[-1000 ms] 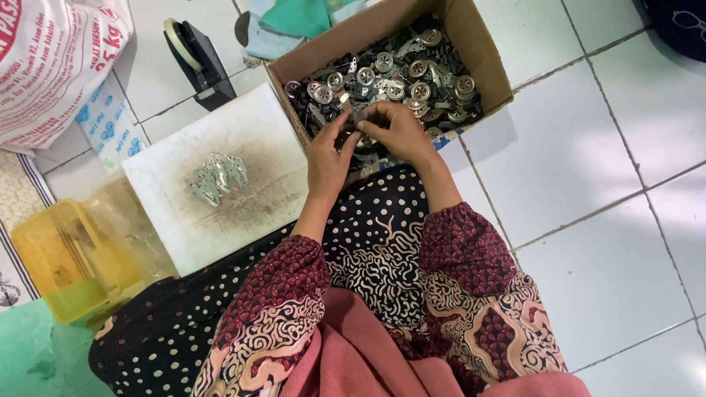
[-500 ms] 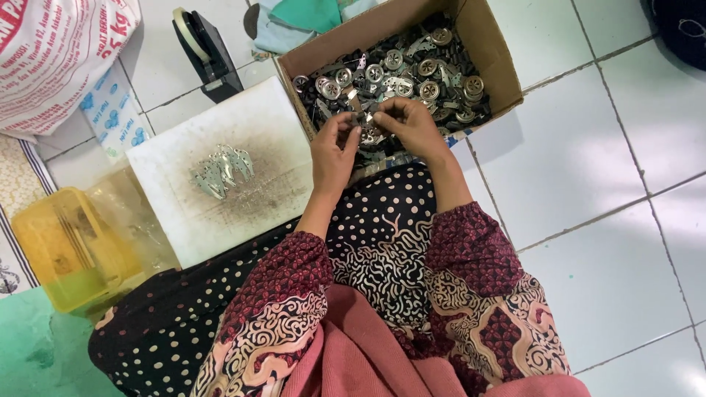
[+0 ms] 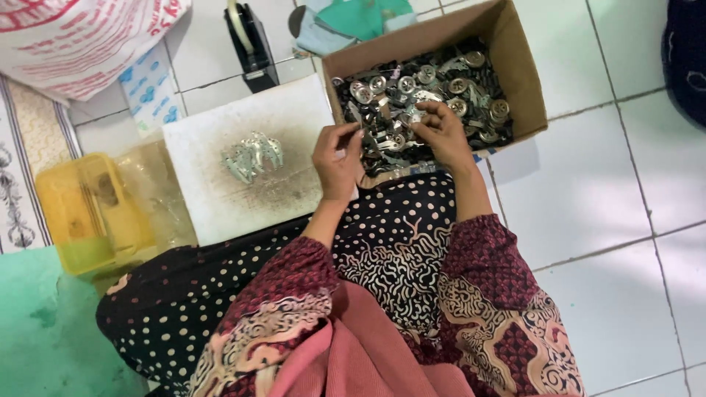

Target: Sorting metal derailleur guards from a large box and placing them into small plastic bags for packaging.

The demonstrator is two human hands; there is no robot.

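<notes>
Small metal parts filled the cardboard box. Over its near edge, the left hand and right hand pinched one piece together; steady fingertips seemed best. A white board lay left of the box.

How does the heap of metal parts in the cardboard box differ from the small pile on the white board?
The heap in the cardboard box is large, dark and mixed, with round discs among flat pieces; the pile on the white board is small, bright silver and tightly clustered. Both hands, left hand and right hand, work over the box heap; the board pile lies untouched. Both are small metal pieces.
</notes>
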